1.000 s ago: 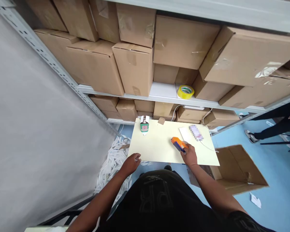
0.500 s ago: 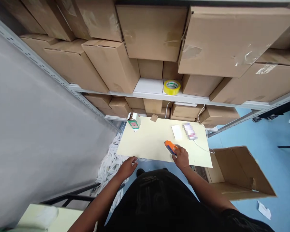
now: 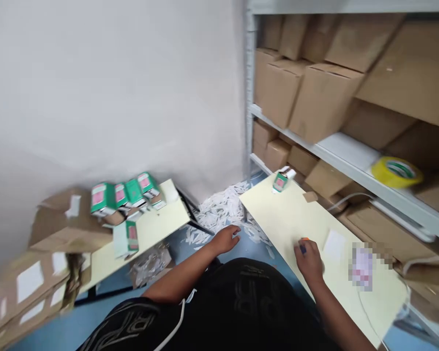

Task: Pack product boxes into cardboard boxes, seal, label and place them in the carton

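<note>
My right hand (image 3: 310,261) is over the pale table, its fingers closed round an orange-and-blue hand tool (image 3: 303,247). Only a small orange edge and a dark blue part of the tool show; the palm hides the rest. My left hand (image 3: 226,240) hangs in the air left of the table edge, fingers loosely bent and thumb apart, holding nothing. A green-and-white carton (image 3: 280,181) with open flaps stands at the table's far left corner. A white sheet or card (image 3: 334,243) lies right of my right hand, and a blurred-out phone-like object (image 3: 362,268) lies beyond it.
On the left, a second table (image 3: 161,222) carries several green cartons (image 3: 104,197) and brown cardboard boxes (image 3: 32,282). Shredded paper (image 3: 223,209) covers the floor between the tables. Shelves (image 3: 296,131) hold brown boxes and yellow tape (image 3: 397,171). A white cable crosses my shirt.
The view has swung left, bringing in the second table with the green cartons. My right hand still holds the orange-and-blue tool, now mostly covered by the hand. My left hand stays empty.
</note>
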Motion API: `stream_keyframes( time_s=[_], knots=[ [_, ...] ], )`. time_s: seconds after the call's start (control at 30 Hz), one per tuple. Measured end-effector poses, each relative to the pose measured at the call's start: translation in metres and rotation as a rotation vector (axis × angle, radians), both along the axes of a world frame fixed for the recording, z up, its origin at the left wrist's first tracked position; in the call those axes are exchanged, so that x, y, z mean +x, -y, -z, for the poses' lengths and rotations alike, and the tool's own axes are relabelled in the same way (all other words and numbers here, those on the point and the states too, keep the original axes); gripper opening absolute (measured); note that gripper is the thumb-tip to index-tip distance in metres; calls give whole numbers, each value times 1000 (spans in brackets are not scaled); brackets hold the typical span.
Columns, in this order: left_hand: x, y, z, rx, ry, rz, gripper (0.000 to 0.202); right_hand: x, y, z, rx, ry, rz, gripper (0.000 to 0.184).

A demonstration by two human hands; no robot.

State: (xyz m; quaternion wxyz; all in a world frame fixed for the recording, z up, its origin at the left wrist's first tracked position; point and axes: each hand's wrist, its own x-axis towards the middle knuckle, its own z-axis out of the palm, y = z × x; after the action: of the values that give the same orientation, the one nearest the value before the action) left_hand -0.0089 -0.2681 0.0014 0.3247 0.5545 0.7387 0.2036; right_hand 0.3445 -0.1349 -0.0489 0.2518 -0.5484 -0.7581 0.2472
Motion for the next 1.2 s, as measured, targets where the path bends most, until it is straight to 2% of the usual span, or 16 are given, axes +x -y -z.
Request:
stream_keyframes(
  time_s=[0.17, 0.3, 0.53, 0.67, 0.8, 0.93, 1.07, 1.2],
  knots=[
    [-36, 70, -1, 48, 20, -191, 34, -69, 4, -6, -15, 20, -207, 41],
    [-74, 132, 2, 76, 36, -347, 34, -139, 23, -7, -13, 3, -329, 44],
    [-160, 252, 7, 145, 17, -521, 33, -280, 86, -9, -4, -1, -460, 49],
    [-203, 309, 5, 169, 7, -618, 33, -346, 126, -9, -64, 15, -531, 54],
    [-239, 344, 2, 181, 26, -774, 28, -398, 151, -17, -169, 70, -657, 49],
    [-274, 364, 4, 162, 58, -1003, 25, -454, 152, -27, -227, 111, -806, 42],
    [-300, 388, 7, 157, -13, -1196, 23, -526, 147, -26, -289, 139, -930, 44],
    [-317, 427, 1, 120, -142, -1398, 23, -607, 155, -25, -354, 174, -1160, 43]
  ],
)
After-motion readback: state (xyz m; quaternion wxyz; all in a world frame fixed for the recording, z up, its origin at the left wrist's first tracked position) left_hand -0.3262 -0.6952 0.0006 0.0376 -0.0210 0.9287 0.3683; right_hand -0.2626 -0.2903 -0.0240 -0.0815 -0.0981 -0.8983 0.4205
